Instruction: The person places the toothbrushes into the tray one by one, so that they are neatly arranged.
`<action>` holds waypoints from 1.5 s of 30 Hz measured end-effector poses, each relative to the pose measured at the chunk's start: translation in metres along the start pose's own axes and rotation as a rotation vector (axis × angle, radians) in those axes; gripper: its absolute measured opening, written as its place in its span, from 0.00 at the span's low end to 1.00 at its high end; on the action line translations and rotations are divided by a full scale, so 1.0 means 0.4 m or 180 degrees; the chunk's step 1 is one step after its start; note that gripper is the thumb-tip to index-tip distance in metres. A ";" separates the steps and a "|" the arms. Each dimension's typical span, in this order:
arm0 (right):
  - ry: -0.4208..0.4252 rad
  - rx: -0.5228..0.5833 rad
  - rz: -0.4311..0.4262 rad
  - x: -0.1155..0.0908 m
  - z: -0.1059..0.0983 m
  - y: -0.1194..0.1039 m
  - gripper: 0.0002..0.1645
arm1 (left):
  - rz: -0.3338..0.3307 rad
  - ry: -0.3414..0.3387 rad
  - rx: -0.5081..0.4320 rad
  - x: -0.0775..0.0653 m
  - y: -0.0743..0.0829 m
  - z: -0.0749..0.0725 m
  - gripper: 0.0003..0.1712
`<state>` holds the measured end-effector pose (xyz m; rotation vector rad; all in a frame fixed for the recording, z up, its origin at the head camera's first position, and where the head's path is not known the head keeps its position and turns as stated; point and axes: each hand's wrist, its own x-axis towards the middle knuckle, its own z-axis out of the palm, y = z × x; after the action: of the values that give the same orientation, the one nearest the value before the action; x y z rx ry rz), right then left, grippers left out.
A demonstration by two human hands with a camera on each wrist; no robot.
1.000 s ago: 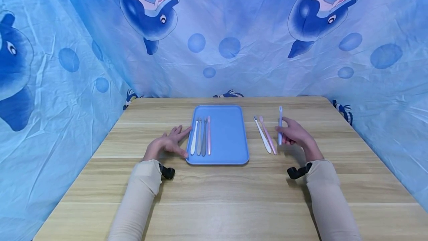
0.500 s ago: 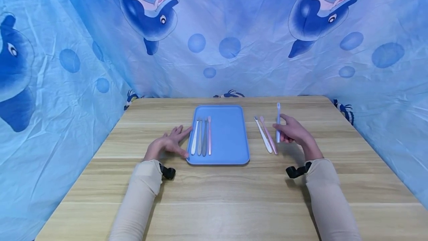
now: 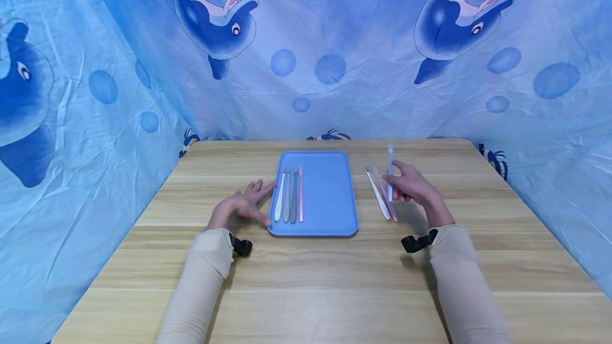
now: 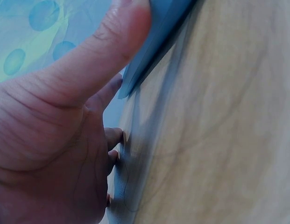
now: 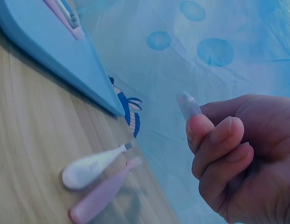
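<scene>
My right hand (image 3: 411,182) pinches a pale blue toothbrush (image 3: 390,157) upright above the table, its head pointing away. In the right wrist view only the rounded handle end (image 5: 187,105) shows past the curled fingers. Below and left of it, a white toothbrush (image 3: 377,195) and a pink toothbrush (image 5: 100,196) lie side by side on the wood. Several toothbrushes, among them a pink one (image 3: 300,195), lie in a row at the left of a blue tray (image 3: 330,195). My left hand (image 3: 244,205) rests with spread fingers at the tray's left edge, thumb at the near corner.
The wooden table (image 3: 306,291) reaches back to a blue curtain (image 3: 368,105) printed with dolphins and bubbles. A black wrist camera (image 3: 418,243) sits on the right wrist, another (image 3: 241,247) on the left.
My right hand has moved left with the pale blue toothbrush, which now overlaps the pink one on the table in the head view. The left hand stays at the tray.
</scene>
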<state>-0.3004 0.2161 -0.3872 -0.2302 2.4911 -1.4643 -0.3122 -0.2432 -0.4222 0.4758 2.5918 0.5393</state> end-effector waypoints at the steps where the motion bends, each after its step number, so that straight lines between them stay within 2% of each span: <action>1: 0.0003 0.0004 -0.0002 0.002 0.004 -0.003 0.43 | 0.0004 -0.0004 -0.0012 0.000 0.000 0.000 0.74; 22: -0.0092 0.0129 0.0092 0.034 0.073 -0.056 0.45 | -0.0012 0.0003 0.0089 0.000 0.002 -0.003 0.75; 36: -0.0184 0.0303 -0.0066 0.059 0.126 -0.087 0.44 | -0.0020 -0.0001 0.0140 -0.002 0.001 -0.005 0.74; 45: -0.0213 0.0210 -0.0073 0.070 0.155 -0.099 0.44 | 0.0012 -0.0001 0.0115 0.000 -0.007 -0.002 0.76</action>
<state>-0.3091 0.1379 -0.3850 -0.2918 2.3908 -1.5193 -0.3132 -0.2459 -0.4228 0.4926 2.6048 0.4945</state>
